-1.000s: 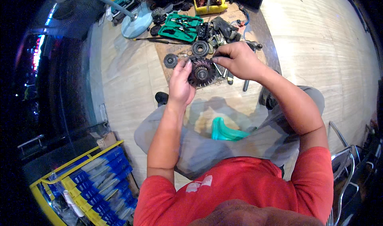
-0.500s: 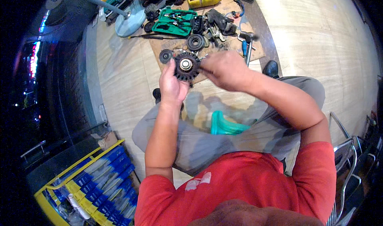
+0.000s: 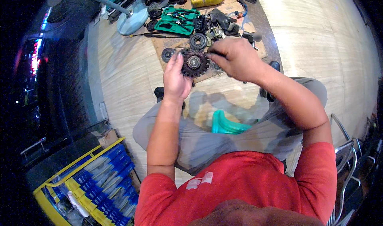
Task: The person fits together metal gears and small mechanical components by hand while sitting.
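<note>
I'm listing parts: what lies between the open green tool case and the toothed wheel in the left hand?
In the head view, a black ring-shaped part lies between the case and wheel.

The tool case (image 3: 184,32) lies beyond the held wheel (image 3: 194,62), before the tub (image 3: 209,3).

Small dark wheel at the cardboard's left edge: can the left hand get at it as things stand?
Probably not while the left hand holds the dark toothed wheel; once freed, the way looks open, as the small dark wheel lies close by with nothing seen on top.
</note>
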Demonstrator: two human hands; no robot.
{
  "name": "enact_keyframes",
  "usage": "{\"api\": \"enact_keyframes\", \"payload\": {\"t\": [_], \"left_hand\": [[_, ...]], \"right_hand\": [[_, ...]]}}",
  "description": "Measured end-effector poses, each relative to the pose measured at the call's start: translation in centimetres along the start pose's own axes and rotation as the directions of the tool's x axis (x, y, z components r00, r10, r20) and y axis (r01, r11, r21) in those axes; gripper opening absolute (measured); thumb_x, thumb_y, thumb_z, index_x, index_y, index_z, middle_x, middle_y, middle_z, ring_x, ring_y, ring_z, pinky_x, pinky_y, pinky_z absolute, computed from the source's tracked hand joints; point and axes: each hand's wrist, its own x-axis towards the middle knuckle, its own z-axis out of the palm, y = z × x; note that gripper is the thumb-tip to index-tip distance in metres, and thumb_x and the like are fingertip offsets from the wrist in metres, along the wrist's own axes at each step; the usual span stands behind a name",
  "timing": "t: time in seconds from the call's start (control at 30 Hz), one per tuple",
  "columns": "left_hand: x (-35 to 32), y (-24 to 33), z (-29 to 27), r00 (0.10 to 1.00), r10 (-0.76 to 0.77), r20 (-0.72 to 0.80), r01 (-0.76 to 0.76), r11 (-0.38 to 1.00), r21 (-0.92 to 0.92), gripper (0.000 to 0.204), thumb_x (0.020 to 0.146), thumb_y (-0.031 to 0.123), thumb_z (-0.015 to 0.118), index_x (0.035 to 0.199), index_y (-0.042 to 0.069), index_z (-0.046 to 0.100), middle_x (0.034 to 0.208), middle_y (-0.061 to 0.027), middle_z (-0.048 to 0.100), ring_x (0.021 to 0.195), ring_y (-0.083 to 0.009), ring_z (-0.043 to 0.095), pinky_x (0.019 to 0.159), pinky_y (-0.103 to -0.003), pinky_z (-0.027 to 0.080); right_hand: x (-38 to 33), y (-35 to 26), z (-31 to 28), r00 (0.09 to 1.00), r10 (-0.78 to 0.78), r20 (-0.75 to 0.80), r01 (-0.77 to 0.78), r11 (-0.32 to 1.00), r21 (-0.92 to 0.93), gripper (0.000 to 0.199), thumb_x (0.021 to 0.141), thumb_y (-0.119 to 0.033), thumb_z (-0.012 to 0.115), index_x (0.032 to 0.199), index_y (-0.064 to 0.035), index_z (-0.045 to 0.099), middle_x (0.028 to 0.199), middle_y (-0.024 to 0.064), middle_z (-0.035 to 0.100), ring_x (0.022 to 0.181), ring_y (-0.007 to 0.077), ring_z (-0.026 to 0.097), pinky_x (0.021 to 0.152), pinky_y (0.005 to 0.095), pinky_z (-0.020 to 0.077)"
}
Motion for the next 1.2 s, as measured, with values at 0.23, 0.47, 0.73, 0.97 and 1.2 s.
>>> {"api": "enact_keyframes", "payload": {"t": [0.23,0.47,0.73,0.97,1.2], "left_hand": [[0.7,-0.1,-1.4,0.984,-0.132,-0.118,0.105,0.972,-0.208,0.036,0.102,0.027,0.037,0.122,0.000,0.049,0.118,-0.0163,0.060,0.109,-0.0311,0.060,0.096,-0.049,0.048],[0.5,0.1,-2.1,0.978,-0.160,-0.131,0.138,0.977,-0.165,0.038,0.102,0.026,0.036,0.124,-0.001,0.050,0.122,-0.0172,0.058,0.112,-0.0311,0.057,0.101,-0.045,0.043],[-0.6,1.0,0.2,0.978,-0.126,0.169,0.100,0.984,0.150,0.032,0.099,0.014,0.044,0.125,-0.005,0.044,0.113,-0.0161,0.060,0.103,-0.0264,0.062,0.092,-0.041,0.051],[0.2,0.0,-0.2,0.997,-0.077,-0.004,0.078,0.995,0.059,0.033,0.101,0.016,0.042,0.126,-0.005,0.044,0.114,-0.0158,0.060,0.104,-0.0267,0.062,0.093,-0.041,0.050],[0.8,0.5,-1.2,0.981,-0.172,-0.085,0.153,0.970,-0.189,0.040,0.103,0.031,0.033,0.124,0.002,0.051,0.119,-0.0154,0.060,0.110,-0.0301,0.058,0.098,-0.048,0.046]], "right_hand": [[-2.4,-1.3,2.8,0.957,-0.269,0.106,0.282,0.950,-0.135,0.011,0.071,-0.018,0.061,0.075,-0.0095,0.055,0.068,0.0071,0.056,0.066,0.0280,0.063,0.056,0.0411,0.0512],[-1.3,-1.6,0.9,0.989,-0.091,0.113,0.102,0.991,-0.088,0.013,0.078,-0.021,0.063,0.079,-0.0085,0.060,0.072,0.0106,0.061,0.071,0.0325,0.064,0.060,0.0442,0.0516],[0.9,1.3,-0.8,0.960,0.206,0.190,-0.236,0.960,0.153,0.017,0.082,-0.017,0.067,0.087,-0.0007,0.066,0.075,0.0195,0.064,0.069,0.0353,0.063,0.063,0.0378,0.0492],[0.1,-0.2,-1.1,0.996,0.067,0.052,-0.068,0.998,0.001,0.020,0.081,-0.022,0.064,0.076,-0.0036,0.061,0.073,0.0169,0.062,0.072,0.0388,0.062,0.064,0.0487,0.0494],[-2.3,-1.6,1.6,0.960,-0.222,0.167,0.244,0.962,-0.120,0.008,0.079,-0.017,0.058,0.077,-0.0089,0.058,0.072,0.0078,0.061,0.072,0.0284,0.065,0.059,0.0402,0.0523]]}}
